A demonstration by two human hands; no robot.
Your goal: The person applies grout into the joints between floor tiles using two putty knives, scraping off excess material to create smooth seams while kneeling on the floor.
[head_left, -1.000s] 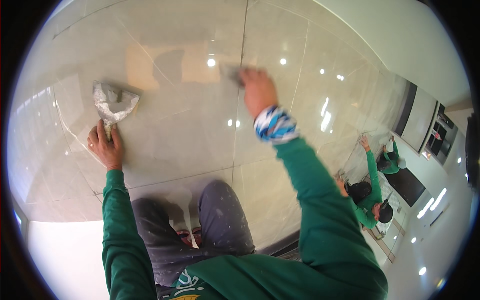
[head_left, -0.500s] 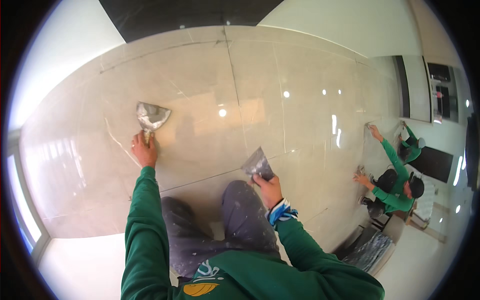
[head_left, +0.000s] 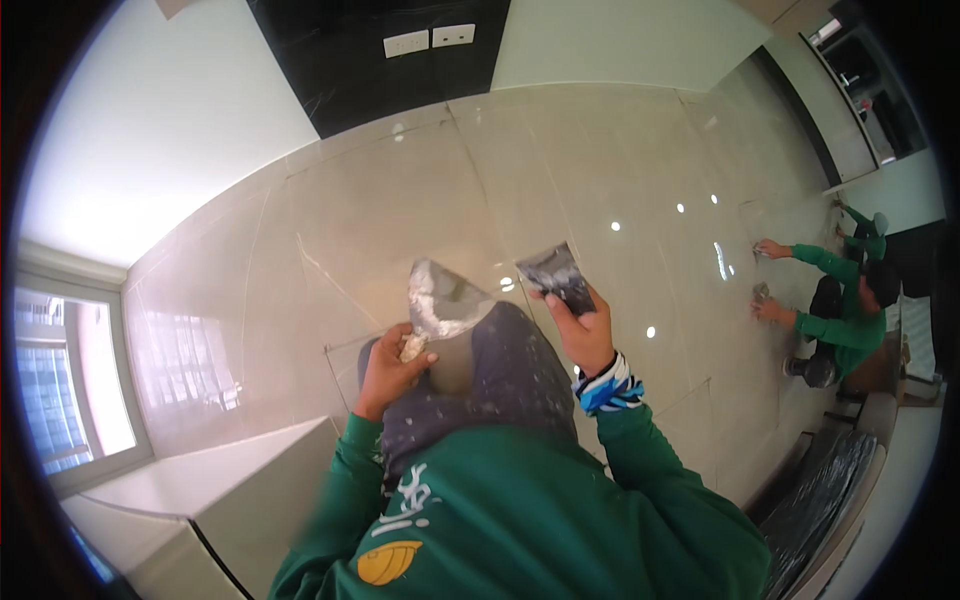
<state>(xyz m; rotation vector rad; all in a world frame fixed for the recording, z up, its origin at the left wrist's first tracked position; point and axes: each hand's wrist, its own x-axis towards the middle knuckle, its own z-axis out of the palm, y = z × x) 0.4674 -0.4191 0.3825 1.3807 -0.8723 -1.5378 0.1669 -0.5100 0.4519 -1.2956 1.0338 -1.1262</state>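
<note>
My left hand is closed round the pale, crusted handle of a wide putty knife. White filler coats the edge of its fan-shaped blade, which is held up in front of my knees. To its right, my right hand grips a smaller scraper by its dark blade, thumb on the near side. Grey-white smears mark that blade; my fingers hide its lower part. Both tools are apart from each other. Beneath them lies the glossy beige tile floor, with thin dark joints between the tiles.
At the right, a co-worker in green crouches with both hands at the floor, and another person is farther back. A black wall panel with white sockets stands ahead. A window and white cabinet are at the left.
My left hand has lifted the putty knife off the floor area at the left and brought it near my knees. The right hand and scraper have moved slightly up and right; the view has shifted.
</note>
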